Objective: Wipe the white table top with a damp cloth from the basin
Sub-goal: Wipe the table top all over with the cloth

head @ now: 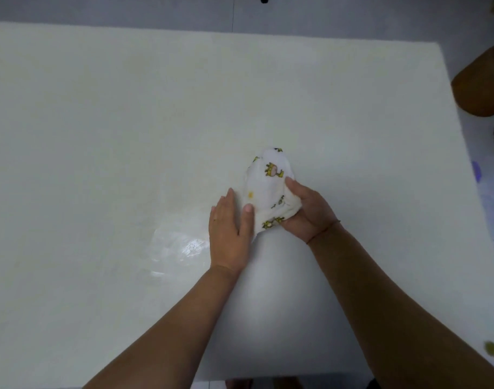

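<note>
Two hands work the cloth on the tabletop: right hand fingers clutch its near bunched end, left hand lies flat, thumb touching. Soft, limp, likely light; best gripped bunched.

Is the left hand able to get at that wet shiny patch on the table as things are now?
Probably yes. The left hand lies flat right beside the wet patch, nothing lies between them, and only its thumb touches the cloth, which the right hand grips.

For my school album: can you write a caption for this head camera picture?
Two hands, left and right, bunch a giraffe-print cloth on the white table.
</note>
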Available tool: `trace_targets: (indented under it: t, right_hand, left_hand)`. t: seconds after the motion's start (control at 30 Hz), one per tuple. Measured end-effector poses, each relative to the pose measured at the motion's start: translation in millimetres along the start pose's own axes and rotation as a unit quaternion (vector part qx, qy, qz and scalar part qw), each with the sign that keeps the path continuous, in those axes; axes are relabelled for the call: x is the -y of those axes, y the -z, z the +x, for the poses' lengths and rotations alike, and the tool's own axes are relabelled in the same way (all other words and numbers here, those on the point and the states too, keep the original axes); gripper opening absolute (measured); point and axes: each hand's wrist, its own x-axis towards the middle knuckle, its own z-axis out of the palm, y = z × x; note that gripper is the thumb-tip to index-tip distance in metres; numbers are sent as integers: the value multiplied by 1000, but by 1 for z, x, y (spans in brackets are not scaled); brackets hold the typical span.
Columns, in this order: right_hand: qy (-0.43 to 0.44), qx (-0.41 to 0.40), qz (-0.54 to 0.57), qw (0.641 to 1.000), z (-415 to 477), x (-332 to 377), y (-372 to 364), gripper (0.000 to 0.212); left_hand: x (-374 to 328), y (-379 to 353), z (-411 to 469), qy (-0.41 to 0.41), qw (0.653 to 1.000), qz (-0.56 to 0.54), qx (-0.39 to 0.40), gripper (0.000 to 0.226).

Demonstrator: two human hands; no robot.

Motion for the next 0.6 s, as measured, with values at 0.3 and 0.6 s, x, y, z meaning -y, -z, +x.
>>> trace_targets:
  t: [0.3, 0.6]
  right_hand:
    - [142, -195, -358, 902, 5, 14, 16, 23]
    - [273, -326, -733, 532, 15, -6, 27, 57]
  left_hand:
    - [-30, -8, 30, 17, 995, -67, -69, 48]
    - [3, -15, 37, -110, 937, 327, -63, 58]
